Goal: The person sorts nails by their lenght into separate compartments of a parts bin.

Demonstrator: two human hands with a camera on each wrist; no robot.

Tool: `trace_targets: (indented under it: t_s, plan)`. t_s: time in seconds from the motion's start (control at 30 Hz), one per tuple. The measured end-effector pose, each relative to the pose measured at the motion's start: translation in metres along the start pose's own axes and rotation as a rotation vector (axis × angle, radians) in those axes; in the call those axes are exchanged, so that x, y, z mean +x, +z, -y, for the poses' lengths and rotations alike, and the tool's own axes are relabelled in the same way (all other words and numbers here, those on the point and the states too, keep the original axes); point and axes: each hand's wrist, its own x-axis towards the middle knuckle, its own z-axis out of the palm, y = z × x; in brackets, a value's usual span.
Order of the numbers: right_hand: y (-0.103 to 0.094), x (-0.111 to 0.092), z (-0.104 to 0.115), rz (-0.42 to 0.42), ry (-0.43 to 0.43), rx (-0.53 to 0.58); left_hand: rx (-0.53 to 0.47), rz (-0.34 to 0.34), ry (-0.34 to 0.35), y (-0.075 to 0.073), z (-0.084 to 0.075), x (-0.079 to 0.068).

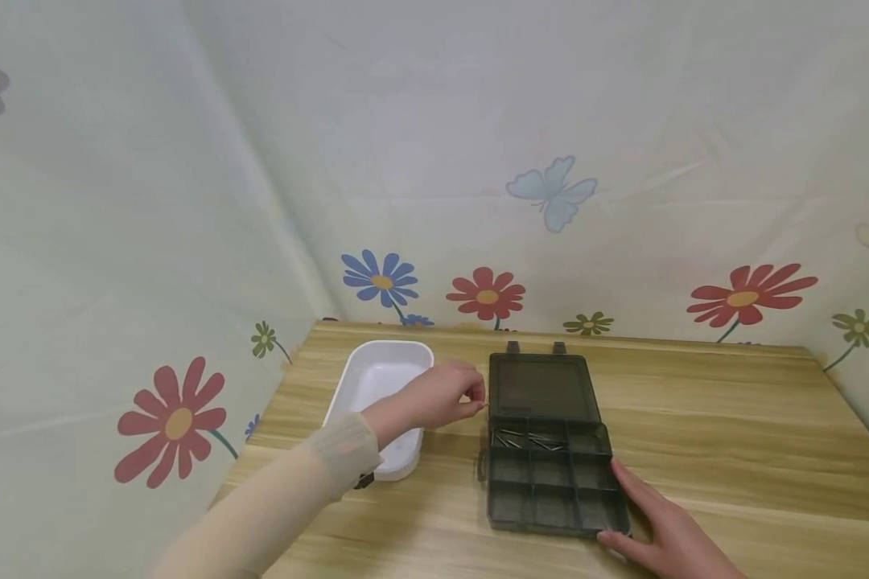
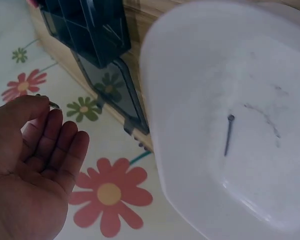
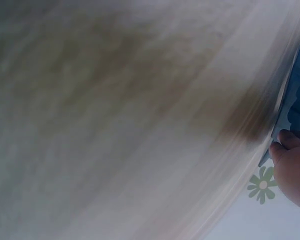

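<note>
My left hand [image 1: 445, 394] pinches a small metal nail [image 2: 54, 105] between thumb and forefinger; only its end shows past the fingertips. The hand is between a white tray [image 1: 340, 386] and a dark, see-through compartment box [image 1: 532, 531], beside the raised lid [image 1: 543, 386]. Another nail [image 2: 228, 136], thin with a rounded head, lies in the tray in the left wrist view. Several thin metal nails [image 1: 543, 442] lie in the box's back left and back middle compartments. My right hand [image 1: 669, 527] rests against the box's right side, forefinger extended, thumb at the front corner.
Everything stands on a wood-grain table [image 1: 731, 434]. A pale cloth [image 1: 420, 145] printed with flowers and a butterfly hangs behind and to the left. The box's lid lies back toward the rear edge, its two latches [image 1: 536, 347] pointing away.
</note>
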Motion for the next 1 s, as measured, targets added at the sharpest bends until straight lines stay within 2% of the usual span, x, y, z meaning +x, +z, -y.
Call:
trace_targets:
  t_s: [0.13, 0.33, 0.53, 1.0]
  plan:
    - [0.0, 0.0, -0.001, 0.006, 0.004, 0.01, 0.014, 0.018, 0.017, 0.007, -0.009, 0.01]
    - [0.002, 0.0, -0.001, -0.008, -0.011, 0.02, 0.073, 0.0, 0.056, 0.017, -0.022, 0.021]
    - [0.005, 0.0, -0.003, -0.051, -0.048, 0.005, 0.099, 0.008, 0.045, 0.026, -0.03, 0.028]
    - [0.005, 0.0, -0.005, -0.047, -0.031, 0.002, 0.083, 0.014, 0.009, 0.045, -0.032, 0.031]
